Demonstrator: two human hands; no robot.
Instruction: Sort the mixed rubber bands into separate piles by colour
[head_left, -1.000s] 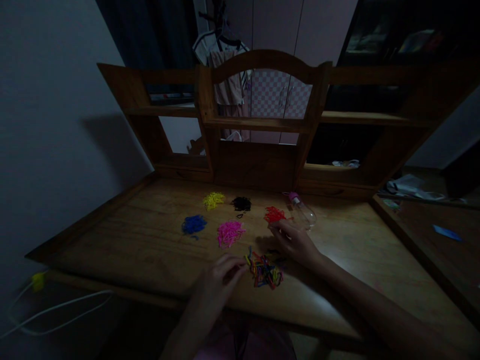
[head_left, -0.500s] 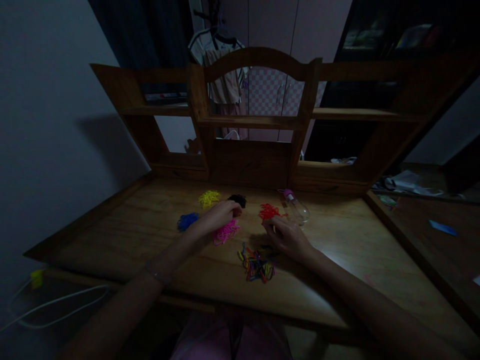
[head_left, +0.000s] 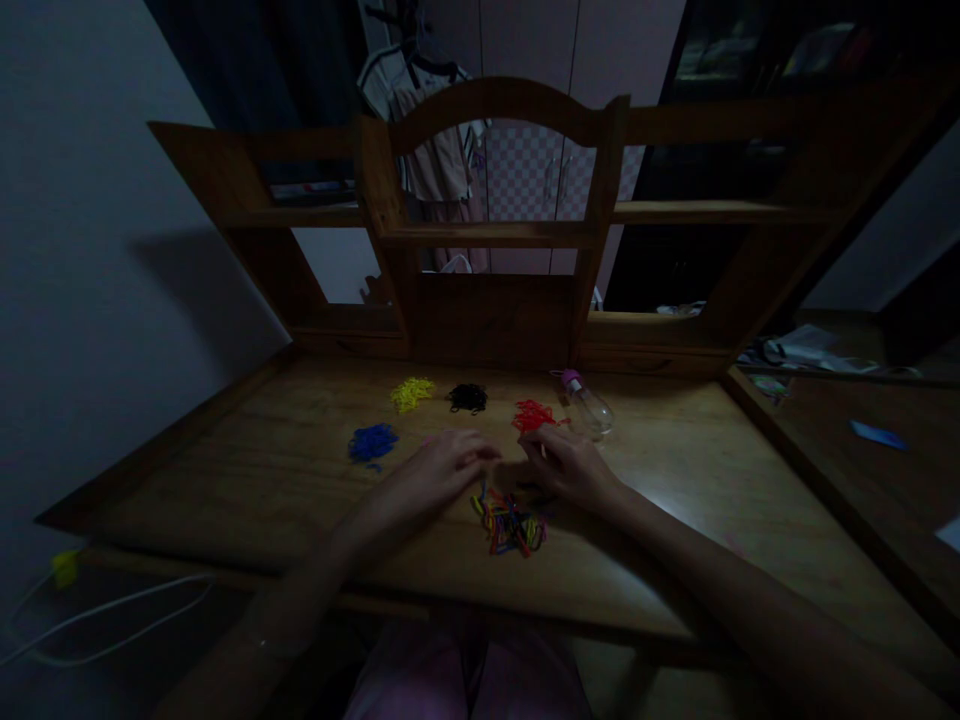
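The room is dim; a pale wall (head_left: 67, 300) borders the left edge of a wooden table (head_left: 262, 510), and along its far edge stands a wooden shelf unit (head_left: 487, 236) with an arched top. Beyond it, from left to right, come a dark curtain (head_left: 255, 60), hanging clothes (head_left: 435, 170), a pinkish wardrobe (head_left: 529, 60) with a checkered part, and a dark cabinet (head_left: 720, 110). A white cord (head_left: 112, 612) loops below the table's near left corner, and past the right edge a brown surface (head_left: 832, 440) carries a flat blue item (head_left: 879, 435). On the table, a blue pile (head_left: 373, 443) of small strands lies left of the middle, a yellow pile (head_left: 412, 394) farther toward the far edge, and a black pile (head_left: 468, 397) to the right of that. A mixed-colour pile (head_left: 510, 524) sits nearest the near edge, about midway along it; a red pile (head_left: 533, 415) lies farther back, just beside a clear bottle (head_left: 591, 408) with a purple cap, tipped on its side. The left hand (head_left: 454, 462) reaches over the table between the blue and mixed piles, fingers bent, the gap to the thumb narrow; whether it holds a strand cannot be told. The right hand (head_left: 562, 462), near the red pile and partly blocking its near side, has thumb and forefinger drawn close together; anything between them is too small to tell.
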